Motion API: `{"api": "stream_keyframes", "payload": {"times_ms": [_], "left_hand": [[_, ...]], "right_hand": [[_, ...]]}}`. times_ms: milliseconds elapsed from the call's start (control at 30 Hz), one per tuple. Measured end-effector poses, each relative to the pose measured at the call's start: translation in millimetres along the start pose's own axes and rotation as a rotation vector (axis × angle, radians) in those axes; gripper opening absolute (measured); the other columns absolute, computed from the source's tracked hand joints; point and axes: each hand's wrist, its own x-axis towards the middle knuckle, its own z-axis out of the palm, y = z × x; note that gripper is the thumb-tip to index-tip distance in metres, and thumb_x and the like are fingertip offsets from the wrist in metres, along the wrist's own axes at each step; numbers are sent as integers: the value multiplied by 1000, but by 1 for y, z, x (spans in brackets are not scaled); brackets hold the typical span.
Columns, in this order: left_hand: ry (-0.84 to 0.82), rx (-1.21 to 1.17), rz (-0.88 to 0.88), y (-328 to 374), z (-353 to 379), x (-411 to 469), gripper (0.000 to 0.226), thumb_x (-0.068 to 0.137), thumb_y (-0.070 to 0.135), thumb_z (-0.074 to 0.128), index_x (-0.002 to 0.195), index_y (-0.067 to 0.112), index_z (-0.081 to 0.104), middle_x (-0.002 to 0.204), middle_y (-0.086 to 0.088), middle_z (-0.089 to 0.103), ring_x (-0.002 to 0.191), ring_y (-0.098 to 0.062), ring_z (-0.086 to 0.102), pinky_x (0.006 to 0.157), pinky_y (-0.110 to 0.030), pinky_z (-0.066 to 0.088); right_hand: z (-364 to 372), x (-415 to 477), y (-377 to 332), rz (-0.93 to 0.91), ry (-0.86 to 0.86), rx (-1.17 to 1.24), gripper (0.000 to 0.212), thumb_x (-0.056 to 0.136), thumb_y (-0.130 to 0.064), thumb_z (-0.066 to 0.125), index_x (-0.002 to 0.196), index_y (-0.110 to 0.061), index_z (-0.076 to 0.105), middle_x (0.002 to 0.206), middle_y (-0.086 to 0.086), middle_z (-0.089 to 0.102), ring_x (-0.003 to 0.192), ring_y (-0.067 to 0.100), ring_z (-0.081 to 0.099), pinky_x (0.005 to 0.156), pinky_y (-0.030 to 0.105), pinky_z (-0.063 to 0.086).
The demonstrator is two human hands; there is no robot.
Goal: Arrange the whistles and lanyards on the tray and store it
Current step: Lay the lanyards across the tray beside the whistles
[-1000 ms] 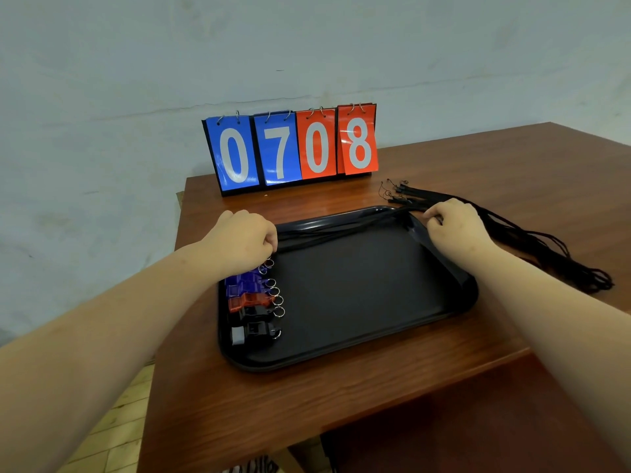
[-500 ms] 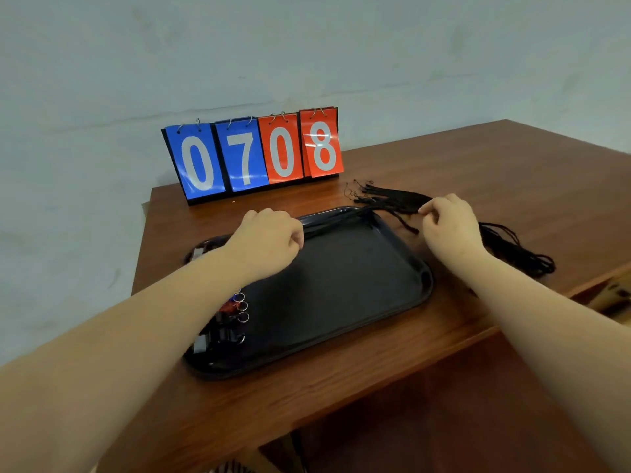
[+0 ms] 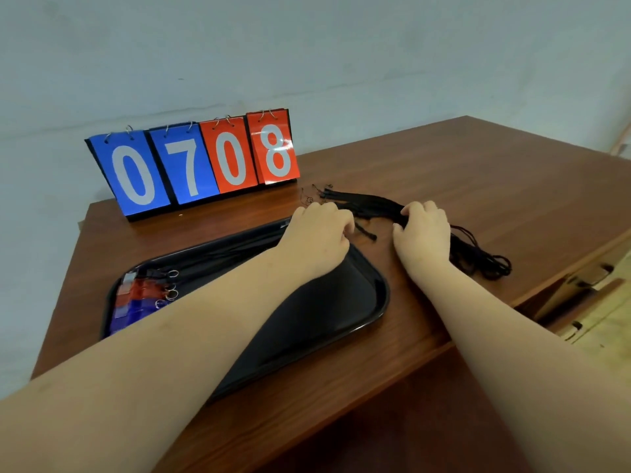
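On the desk (image 3: 444, 172), the lanyard bundle (image 3: 372, 204) is clamped by the right hand (image 3: 423, 233); the left hand (image 3: 317, 233), fingers (image 3: 343, 223) curled, grip unclear, is brought over from the tray (image 3: 379, 295) for another.

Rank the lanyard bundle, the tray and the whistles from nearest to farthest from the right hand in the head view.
1. lanyard bundle: gripped by the right hand itself.
2. tray: its right end lies just left of that hand.
3. whistles: at the tray's far left end.

brown wooden table (image 3: 444, 172), pale wall (image 3: 307, 46)
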Motion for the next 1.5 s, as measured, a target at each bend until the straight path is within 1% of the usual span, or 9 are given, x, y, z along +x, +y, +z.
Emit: {"api": "stream_keyframes", "payload": {"times_ms": [267, 600, 767, 900, 1000, 1100, 1233, 1333, 1500], "left_hand": [[102, 14, -108, -6, 9, 48, 29, 97, 18, 54, 124, 24, 58, 122, -4, 57, 112, -23, 50, 92, -35, 41], [101, 50, -70, 6, 38, 72, 33, 95, 18, 52, 127, 25, 55, 125, -4, 56, 117, -27, 47, 97, -39, 37], [193, 70, 4, 14, 53, 79, 30, 94, 14, 53, 123, 23, 55, 119, -3, 57, 110, -26, 49, 92, -37, 37], [239, -35, 36, 23, 58, 85, 28, 93, 9, 57, 118, 19, 50, 110, -4, 53, 96, -25, 53, 83, -39, 49], [216, -220, -4, 27, 56, 88, 41, 94, 6, 55, 130, 20, 42, 120, -6, 40, 88, -22, 55, 77, -41, 55], [198, -274, 21, 31, 52, 94, 42, 97, 6, 49, 138, 16, 42, 131, -6, 42, 96, -21, 57, 86, -39, 53], [215, -277, 12, 31, 50, 106, 26, 98, 4, 44, 121, 10, 53, 115, -7, 56, 102, -22, 54, 89, -36, 47], [253, -210, 36, 25, 49, 109, 17, 97, 5, 45, 108, 11, 58, 106, -4, 56, 99, -20, 52, 85, -33, 44], [268, -129, 53, 14, 40, 105, 18, 96, 5, 46, 108, 15, 56, 105, -3, 58, 96, -20, 53, 86, -39, 49]], "right_hand": [[9, 13, 0, -95, 25, -109, 26, 98, -33, 55, 109, -12, 67, 116, 7, 53, 106, 27, 48, 94, 39, 42], [16, 23, 1, -9, 39, -151, 24, 99, -30, 51, 101, -11, 66, 109, 8, 57, 104, 27, 49, 90, 37, 41], [19, 23, 2, -4, 136, -44, 22, 100, -28, 48, 101, -9, 60, 108, 8, 56, 102, 26, 50, 90, 37, 43], [14, 20, 1, -38, 215, 91, 15, 102, -23, 45, 97, -11, 52, 93, 4, 59, 88, 23, 54, 83, 36, 44], [9, 16, -1, -101, 205, 195, 14, 103, -22, 45, 97, -11, 51, 85, 2, 60, 75, 21, 53, 78, 37, 44], [8, 13, -3, -167, 155, 243, 12, 104, -22, 43, 96, -13, 47, 81, 1, 60, 68, 20, 51, 72, 37, 43], [5, 11, -3, -127, 95, 339, 14, 105, -28, 40, 97, -17, 40, 82, 1, 59, 66, 22, 56, 58, 43, 49], [4, 10, -2, -125, 107, 382, 12, 105, -28, 41, 98, -18, 41, 86, 0, 58, 67, 19, 57, 60, 43, 52], [2, 9, -2, -166, 126, 365, 16, 102, -26, 49, 114, -15, 49, 97, -7, 54, 74, 17, 58, 64, 36, 51]]}}
